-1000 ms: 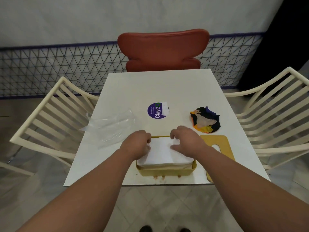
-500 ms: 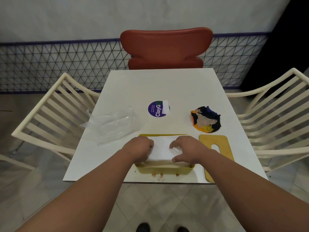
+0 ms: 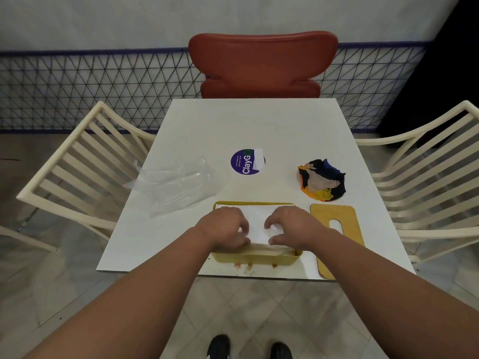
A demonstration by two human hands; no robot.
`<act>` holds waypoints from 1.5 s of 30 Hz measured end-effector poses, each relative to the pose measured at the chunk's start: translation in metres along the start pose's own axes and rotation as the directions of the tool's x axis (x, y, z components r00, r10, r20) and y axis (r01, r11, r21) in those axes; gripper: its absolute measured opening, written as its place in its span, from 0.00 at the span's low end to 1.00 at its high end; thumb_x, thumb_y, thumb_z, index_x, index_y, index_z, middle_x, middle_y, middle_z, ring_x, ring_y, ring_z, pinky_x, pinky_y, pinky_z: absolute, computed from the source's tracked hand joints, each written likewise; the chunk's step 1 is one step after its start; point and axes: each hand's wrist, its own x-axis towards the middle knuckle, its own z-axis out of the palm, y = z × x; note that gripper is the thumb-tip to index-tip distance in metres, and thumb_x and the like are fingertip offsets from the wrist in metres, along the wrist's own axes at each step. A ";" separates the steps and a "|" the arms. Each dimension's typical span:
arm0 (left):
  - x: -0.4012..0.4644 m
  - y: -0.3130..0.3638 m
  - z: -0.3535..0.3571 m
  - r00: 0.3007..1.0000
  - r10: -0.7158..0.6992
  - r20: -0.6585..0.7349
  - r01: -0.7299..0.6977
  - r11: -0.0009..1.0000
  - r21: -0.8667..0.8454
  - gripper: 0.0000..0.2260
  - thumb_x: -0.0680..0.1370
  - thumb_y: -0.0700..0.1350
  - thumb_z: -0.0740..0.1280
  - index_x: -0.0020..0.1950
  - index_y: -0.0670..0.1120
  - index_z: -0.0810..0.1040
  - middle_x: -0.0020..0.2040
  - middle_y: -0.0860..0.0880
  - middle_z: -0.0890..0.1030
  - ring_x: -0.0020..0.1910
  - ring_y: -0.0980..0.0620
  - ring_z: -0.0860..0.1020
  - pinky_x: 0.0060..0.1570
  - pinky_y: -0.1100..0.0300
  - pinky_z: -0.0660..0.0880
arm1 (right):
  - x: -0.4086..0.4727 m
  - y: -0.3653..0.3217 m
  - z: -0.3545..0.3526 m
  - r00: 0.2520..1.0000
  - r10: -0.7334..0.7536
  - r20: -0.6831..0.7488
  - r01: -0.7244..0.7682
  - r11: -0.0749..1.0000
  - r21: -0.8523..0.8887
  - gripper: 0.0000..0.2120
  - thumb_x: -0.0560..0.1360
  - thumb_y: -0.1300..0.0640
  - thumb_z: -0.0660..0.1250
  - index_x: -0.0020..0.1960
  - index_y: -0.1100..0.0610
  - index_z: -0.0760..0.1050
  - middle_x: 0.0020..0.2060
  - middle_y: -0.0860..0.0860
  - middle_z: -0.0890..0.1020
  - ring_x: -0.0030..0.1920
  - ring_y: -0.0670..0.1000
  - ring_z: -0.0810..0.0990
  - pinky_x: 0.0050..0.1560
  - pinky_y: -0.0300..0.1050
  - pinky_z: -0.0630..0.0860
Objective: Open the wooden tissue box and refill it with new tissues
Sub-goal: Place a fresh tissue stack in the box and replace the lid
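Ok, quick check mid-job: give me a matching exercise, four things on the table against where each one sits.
Things:
1. lid
2. plastic wrapper
3. tissues
4. round sticker

Places:
A. inside the tissue box, under both hands
B. flat on the table, right of the box
C. table middle, beyond the box
D. left of the box, crumpled

Pairs: 1-B, 2-D, 3-A, 4-C

Dim, flat indoor light, no clear source direction. White tabletop (image 3: 248, 125) is the brightest area, no hard glare. Shadows soft and faint. Wide-angle distortion bends the cream chairs (image 3: 77, 164) outward at the edges. Focus decent mid-frame; forearms at the bottom slightly soft.
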 end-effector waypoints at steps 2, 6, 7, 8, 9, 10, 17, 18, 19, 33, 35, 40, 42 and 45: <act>0.001 -0.001 -0.001 1.000 -0.017 -0.013 0.017 1.000 -0.023 0.14 0.74 0.57 0.66 0.57 0.55 0.79 0.64 0.55 0.74 0.61 0.52 0.72 0.59 0.54 0.72 | 0.000 0.000 0.000 1.000 0.001 0.019 -0.001 1.000 -0.011 0.22 0.72 0.44 0.72 0.64 0.45 0.75 0.62 0.47 0.74 0.62 0.50 0.71 0.60 0.44 0.69; 0.002 0.001 0.000 1.000 -0.017 -0.014 0.017 1.000 -0.026 0.17 0.73 0.59 0.67 0.60 0.56 0.77 0.61 0.54 0.75 0.60 0.51 0.72 0.57 0.55 0.72 | 0.001 0.000 0.001 1.000 0.008 -0.003 -0.007 1.000 0.023 0.19 0.73 0.46 0.72 0.62 0.48 0.78 0.61 0.47 0.76 0.61 0.49 0.72 0.58 0.42 0.70; 0.003 0.000 0.001 1.000 -0.013 -0.008 0.013 1.000 -0.020 0.17 0.73 0.60 0.67 0.60 0.56 0.76 0.60 0.53 0.76 0.59 0.51 0.72 0.57 0.55 0.73 | 0.001 0.001 0.001 1.000 0.008 -0.009 -0.008 1.000 0.029 0.17 0.73 0.47 0.71 0.61 0.48 0.78 0.61 0.46 0.77 0.60 0.48 0.73 0.57 0.41 0.70; 0.004 -0.001 0.001 1.000 -0.012 0.001 0.012 1.000 -0.018 0.17 0.73 0.60 0.67 0.59 0.57 0.76 0.60 0.53 0.76 0.58 0.51 0.73 0.56 0.54 0.73 | 0.001 0.001 0.001 1.000 0.003 -0.013 -0.003 1.000 0.028 0.15 0.74 0.48 0.70 0.60 0.48 0.79 0.60 0.46 0.77 0.59 0.48 0.73 0.57 0.41 0.70; 0.004 -0.001 0.001 1.000 -0.014 0.012 0.015 1.000 -0.019 0.17 0.72 0.60 0.67 0.59 0.57 0.76 0.59 0.53 0.76 0.58 0.51 0.73 0.56 0.54 0.74 | 0.001 0.001 0.001 1.000 -0.004 -0.016 0.005 1.000 0.023 0.13 0.76 0.49 0.69 0.59 0.49 0.80 0.59 0.46 0.78 0.58 0.48 0.74 0.56 0.41 0.70; 0.005 -0.002 0.001 1.000 -0.017 0.021 0.017 1.000 -0.023 0.16 0.73 0.60 0.67 0.58 0.57 0.77 0.59 0.53 0.76 0.57 0.51 0.73 0.55 0.54 0.74 | 0.001 0.001 0.001 1.000 -0.011 -0.020 0.011 1.000 0.017 0.11 0.77 0.51 0.68 0.58 0.49 0.80 0.58 0.46 0.79 0.57 0.48 0.74 0.55 0.41 0.71; 0.008 -0.006 0.004 0.999 -0.037 -0.015 0.036 0.998 -0.047 0.07 0.78 0.47 0.62 0.50 0.49 0.79 0.53 0.51 0.79 0.51 0.48 0.75 0.50 0.53 0.75 | 0.002 0.003 0.001 1.000 0.011 -0.029 -0.011 1.000 0.027 0.13 0.79 0.50 0.62 0.61 0.53 0.77 0.56 0.49 0.79 0.56 0.50 0.75 0.54 0.43 0.72; 0.010 -0.009 0.005 0.998 -0.052 -0.023 0.051 0.997 -0.055 0.07 0.78 0.45 0.61 0.49 0.48 0.79 0.51 0.50 0.79 0.49 0.47 0.75 0.48 0.53 0.75 | 0.002 0.004 0.001 1.000 0.020 -0.015 -0.019 1.000 0.025 0.14 0.80 0.51 0.61 0.62 0.53 0.76 0.57 0.49 0.79 0.57 0.51 0.75 0.56 0.44 0.72; 0.011 -0.011 0.006 0.997 -0.072 -0.033 0.070 0.995 -0.067 0.07 0.78 0.43 0.60 0.48 0.48 0.78 0.49 0.50 0.79 0.48 0.47 0.75 0.47 0.53 0.75 | 0.003 0.004 0.001 0.999 0.030 -0.014 -0.030 0.999 0.030 0.14 0.80 0.52 0.60 0.62 0.54 0.76 0.58 0.50 0.79 0.58 0.51 0.75 0.57 0.44 0.72; 0.019 -0.024 0.006 0.960 -0.227 -0.162 0.217 0.973 -0.077 0.12 0.76 0.39 0.60 0.58 0.49 0.73 0.49 0.49 0.80 0.48 0.48 0.77 0.47 0.52 0.77 | 0.018 -0.002 -0.001 0.961 0.275 -0.033 -0.274 0.961 0.020 0.12 0.79 0.51 0.65 0.59 0.56 0.73 0.54 0.55 0.76 0.50 0.54 0.76 0.49 0.46 0.74; 0.019 -0.025 0.007 0.960 -0.231 -0.161 0.230 0.973 -0.026 0.09 0.77 0.41 0.60 0.56 0.48 0.73 0.47 0.49 0.81 0.47 0.47 0.77 0.47 0.50 0.77 | 0.018 -0.002 -0.002 0.964 0.264 -0.037 -0.264 0.965 0.000 0.11 0.79 0.53 0.65 0.59 0.56 0.73 0.54 0.55 0.76 0.46 0.52 0.74 0.47 0.45 0.73; 0.017 -0.029 -0.002 0.956 -0.223 -0.191 0.229 0.973 0.013 0.08 0.76 0.42 0.63 0.54 0.48 0.75 0.48 0.49 0.79 0.46 0.49 0.76 0.46 0.53 0.77 | 0.018 0.001 -0.003 0.958 0.284 -0.025 -0.284 0.959 0.002 0.10 0.78 0.56 0.65 0.59 0.55 0.72 0.53 0.54 0.76 0.44 0.51 0.73 0.46 0.44 0.74; 0.017 -0.027 -0.005 0.960 -0.127 -0.248 0.140 0.990 0.036 0.08 0.76 0.44 0.63 0.55 0.50 0.76 0.50 0.51 0.78 0.49 0.50 0.74 0.48 0.56 0.74 | 0.017 0.002 -0.002 0.958 0.283 -0.038 -0.283 0.959 0.019 0.10 0.78 0.56 0.64 0.59 0.55 0.72 0.53 0.54 0.76 0.45 0.51 0.73 0.45 0.44 0.74; 0.017 -0.013 -0.010 0.978 0.047 -0.203 -0.053 0.998 -0.025 0.10 0.78 0.50 0.63 0.57 0.54 0.79 0.54 0.53 0.77 0.55 0.51 0.72 0.52 0.59 0.70 | 0.017 0.008 -0.002 0.957 0.286 -0.049 -0.281 0.955 0.089 0.09 0.76 0.54 0.66 0.55 0.53 0.73 0.53 0.52 0.77 0.48 0.52 0.75 0.43 0.43 0.73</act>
